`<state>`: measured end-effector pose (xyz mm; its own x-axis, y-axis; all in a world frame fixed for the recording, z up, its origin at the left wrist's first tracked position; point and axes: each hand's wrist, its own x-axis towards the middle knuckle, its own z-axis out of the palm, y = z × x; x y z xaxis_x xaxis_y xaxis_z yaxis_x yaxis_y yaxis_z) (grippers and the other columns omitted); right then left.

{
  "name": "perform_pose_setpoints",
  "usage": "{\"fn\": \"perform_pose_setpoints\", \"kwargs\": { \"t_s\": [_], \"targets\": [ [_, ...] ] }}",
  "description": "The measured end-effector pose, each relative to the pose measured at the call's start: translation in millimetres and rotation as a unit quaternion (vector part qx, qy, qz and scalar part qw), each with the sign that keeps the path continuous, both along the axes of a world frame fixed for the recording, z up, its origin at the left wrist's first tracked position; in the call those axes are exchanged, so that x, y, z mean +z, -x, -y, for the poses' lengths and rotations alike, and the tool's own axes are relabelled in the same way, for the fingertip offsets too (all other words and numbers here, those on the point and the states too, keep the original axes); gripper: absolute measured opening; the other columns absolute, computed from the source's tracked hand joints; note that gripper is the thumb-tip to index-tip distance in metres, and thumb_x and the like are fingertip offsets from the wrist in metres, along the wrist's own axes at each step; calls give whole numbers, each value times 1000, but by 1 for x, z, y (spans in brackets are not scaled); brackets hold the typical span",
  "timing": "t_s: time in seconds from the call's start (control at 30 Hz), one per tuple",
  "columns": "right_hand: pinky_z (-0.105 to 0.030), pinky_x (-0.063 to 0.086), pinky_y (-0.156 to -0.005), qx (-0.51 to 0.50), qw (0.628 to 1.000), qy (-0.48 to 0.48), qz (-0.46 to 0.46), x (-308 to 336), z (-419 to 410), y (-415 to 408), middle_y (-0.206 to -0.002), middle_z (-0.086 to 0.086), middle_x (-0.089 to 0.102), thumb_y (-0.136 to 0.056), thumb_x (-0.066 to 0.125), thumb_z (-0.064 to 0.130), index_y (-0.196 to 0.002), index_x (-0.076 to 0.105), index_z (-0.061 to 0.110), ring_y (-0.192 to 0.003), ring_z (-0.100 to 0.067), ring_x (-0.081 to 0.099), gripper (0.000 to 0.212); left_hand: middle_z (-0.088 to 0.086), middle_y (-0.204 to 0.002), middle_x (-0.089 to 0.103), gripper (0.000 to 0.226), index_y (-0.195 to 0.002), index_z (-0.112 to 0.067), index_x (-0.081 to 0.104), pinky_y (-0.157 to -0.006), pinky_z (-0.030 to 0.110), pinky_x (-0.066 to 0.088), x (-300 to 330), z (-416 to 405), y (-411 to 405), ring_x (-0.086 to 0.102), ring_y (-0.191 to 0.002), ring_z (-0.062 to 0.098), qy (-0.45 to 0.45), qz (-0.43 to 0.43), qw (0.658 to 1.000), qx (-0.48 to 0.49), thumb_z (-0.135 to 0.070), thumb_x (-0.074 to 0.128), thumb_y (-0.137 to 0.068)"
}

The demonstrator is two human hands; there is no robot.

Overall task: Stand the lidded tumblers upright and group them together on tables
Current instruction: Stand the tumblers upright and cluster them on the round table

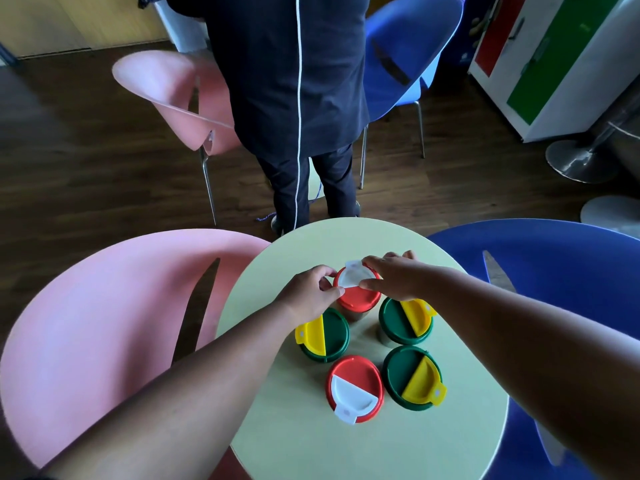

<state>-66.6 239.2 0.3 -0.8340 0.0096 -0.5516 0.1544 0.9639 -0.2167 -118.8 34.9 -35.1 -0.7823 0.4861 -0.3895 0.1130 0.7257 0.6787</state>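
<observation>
Five lidded tumblers stand upright, clustered on the round table (277,427). Both hands grasp the far red-lidded tumbler (356,296) — left hand (308,294) and right hand (394,277) pinching its white flap, apparently pressing it closed.

Looks like a children's playroom or small cafeteria corner; the round pale-green table (346,441) is the anchor; moulded pink chair (104,323) just left of it, blue chair (561,271) just right, a second pink chair (166,91) and second blue chair (408,46) beyond its far edge; dark wood-plank floor (86,174) all round; white cabinet with red and green panels (554,64) far right of the table; steel pedestal base (581,161) near that cabinet.
</observation>
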Motion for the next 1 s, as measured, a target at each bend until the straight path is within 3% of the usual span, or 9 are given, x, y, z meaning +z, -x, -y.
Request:
{"fn": "perform_pose_setpoints", "kwargs": {
  "t_s": [0.23,1.0],
  "targets": [
    [-48,23,-102,30,1000,-4,8,3,2,-4,-132,-10,57,-96,36,64,-143,35,33,-129,-25,40,57,-12,-98,69,34,-116,-30,61,-89,35,54,3,5,-4,66,-94,12,21,-8,1000,-18,-46,67,-86],
    [-50,20,-109,14,999,8,42,23,13,-9,-136,-12,53,-101,32,56,-151,26,31,-133,-28,39,56,-14,-93,67,35,-111,-30,60,-81,31,52,10,8,-8,64,-90,12,65,-25,997,-25,-52,65,-85]
  ]
}}
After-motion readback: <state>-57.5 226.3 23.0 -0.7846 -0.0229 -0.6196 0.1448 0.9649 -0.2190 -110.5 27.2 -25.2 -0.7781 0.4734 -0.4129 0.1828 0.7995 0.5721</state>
